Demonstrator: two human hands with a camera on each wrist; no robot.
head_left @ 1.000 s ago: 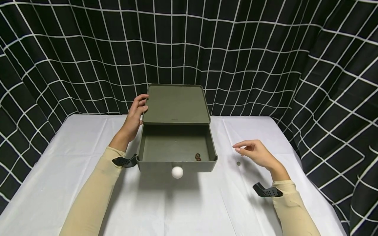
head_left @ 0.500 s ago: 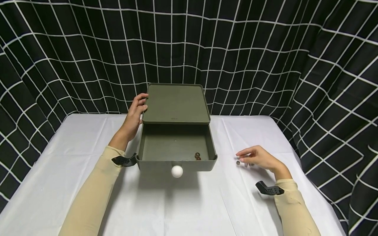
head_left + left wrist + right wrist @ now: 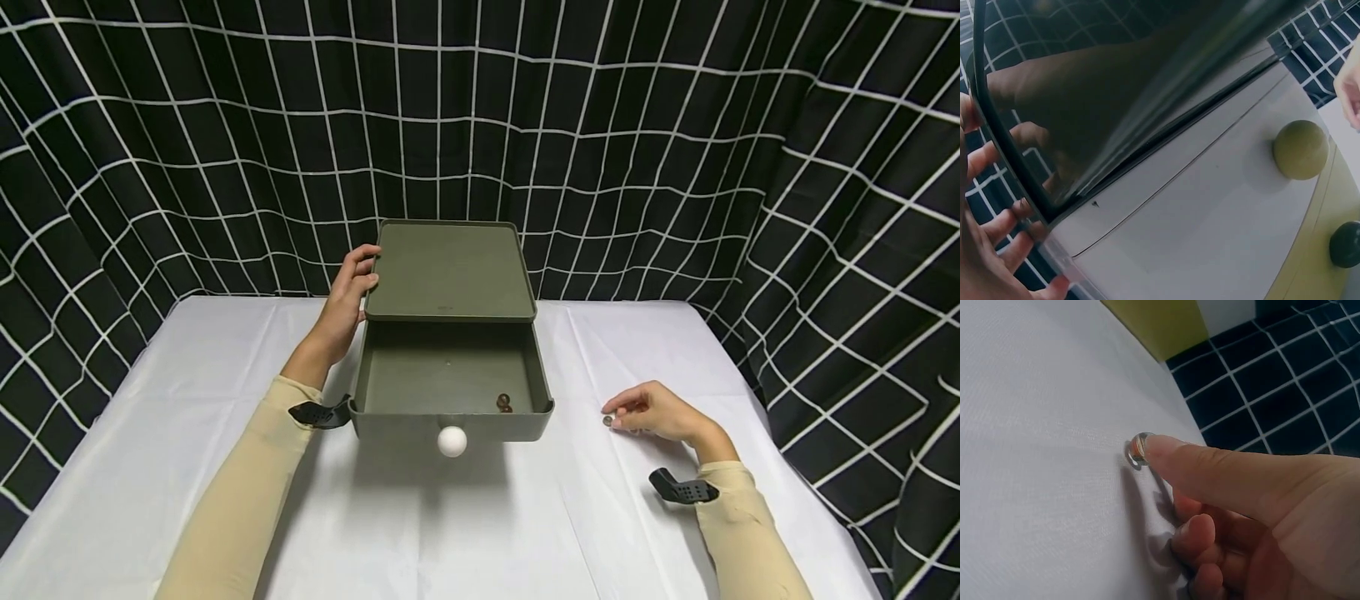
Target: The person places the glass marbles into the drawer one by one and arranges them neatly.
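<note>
An olive-green box [image 3: 453, 271] stands on the table with its drawer [image 3: 420, 375] pulled out toward me. A white round knob [image 3: 452, 442] sits on the drawer front. Inside, near the right front corner, lie two brown marbles [image 3: 503, 401]. My left hand [image 3: 341, 304] rests against the box's left side, its fingertips touching the edge; the left wrist view shows several fingers [image 3: 1013, 247] along that side. To the right of the box, my right hand [image 3: 652, 410] pinches a clear marble [image 3: 1139, 450] at the tablecloth. The index fingertip is hidden in the right wrist view.
A white cloth [image 3: 480, 533] covers the table. Black curtains [image 3: 450, 108] with a white grid surround its back and sides. A black wrist mount [image 3: 681, 487] projects from the right sleeve, and another wrist mount [image 3: 322, 413] sits close to the drawer's left front corner.
My right hand has come down to the table and its thumb and index finger have closed around the clear marble. The left hand stays at the box; the head view has shifted slightly.
</note>
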